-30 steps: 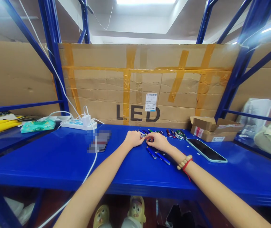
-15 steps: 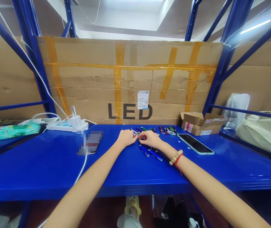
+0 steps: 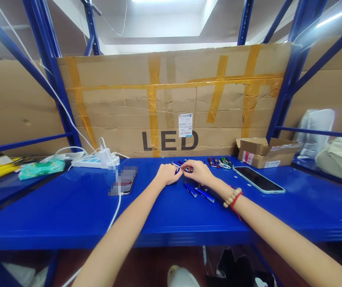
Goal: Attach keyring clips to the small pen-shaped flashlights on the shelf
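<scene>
Both hands meet at the middle of the blue shelf top. My left hand (image 3: 168,174) is closed, and a slim blue piece (image 3: 177,170) shows at its fingertips. Touching or almost touching it, my right hand (image 3: 200,172) is in a pinch; whatever is between its fingers is too small to make out. Just below the right hand lie two slim blue metal tubes, a shorter one (image 3: 190,189) and a longer one (image 3: 204,195). Behind the hands, more slim coloured pieces are partly hidden. Right of them sits a group of red and green pieces with metal clips (image 3: 220,162).
A phone in a pale case (image 3: 259,179) and an open cardboard box (image 3: 266,153) are at right. Another phone (image 3: 127,180), a white power strip (image 3: 94,160) with cables and a green tissue pack (image 3: 41,169) are at left. Taped cardboard (image 3: 123,111) stands behind.
The whole view has shifted, so the things on the shelf appear farther right. Both hands stay together at the same place on the shelf, with slight finger movement.
</scene>
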The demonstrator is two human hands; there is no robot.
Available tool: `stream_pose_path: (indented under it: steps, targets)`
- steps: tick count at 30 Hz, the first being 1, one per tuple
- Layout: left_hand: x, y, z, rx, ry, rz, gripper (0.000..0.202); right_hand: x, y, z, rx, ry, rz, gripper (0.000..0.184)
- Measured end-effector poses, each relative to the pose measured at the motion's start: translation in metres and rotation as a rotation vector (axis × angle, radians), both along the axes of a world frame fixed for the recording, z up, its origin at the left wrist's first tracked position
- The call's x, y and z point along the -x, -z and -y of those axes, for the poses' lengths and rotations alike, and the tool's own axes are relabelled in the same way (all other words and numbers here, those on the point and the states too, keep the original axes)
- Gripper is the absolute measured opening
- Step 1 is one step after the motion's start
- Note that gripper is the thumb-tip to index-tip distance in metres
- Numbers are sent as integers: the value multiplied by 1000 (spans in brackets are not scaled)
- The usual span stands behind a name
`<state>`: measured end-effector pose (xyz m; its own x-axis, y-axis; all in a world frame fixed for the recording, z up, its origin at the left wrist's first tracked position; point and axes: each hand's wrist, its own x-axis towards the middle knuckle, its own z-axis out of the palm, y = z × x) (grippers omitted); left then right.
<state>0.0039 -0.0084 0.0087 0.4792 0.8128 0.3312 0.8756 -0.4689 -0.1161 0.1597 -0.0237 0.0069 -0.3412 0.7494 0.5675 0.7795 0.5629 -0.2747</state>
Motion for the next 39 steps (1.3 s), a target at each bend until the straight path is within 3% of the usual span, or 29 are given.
stream_pose_path:
  steps: [4,9,17,39]
  targets:
    - [0,1,1,-23,88,-56,37,0,-7,5,-60,-28,-105,19]
    - [-1,1,0,-24,90,-58,34,-1,-4,3,-40,-114,-128,21]
    - [-2,-2,0,8,87,-40,33,1,-8,5,-159,-138,-131,22]
    - [-1,-1,-3,51,2,-9,42,3,-11,8,-85,-157,-90,26]
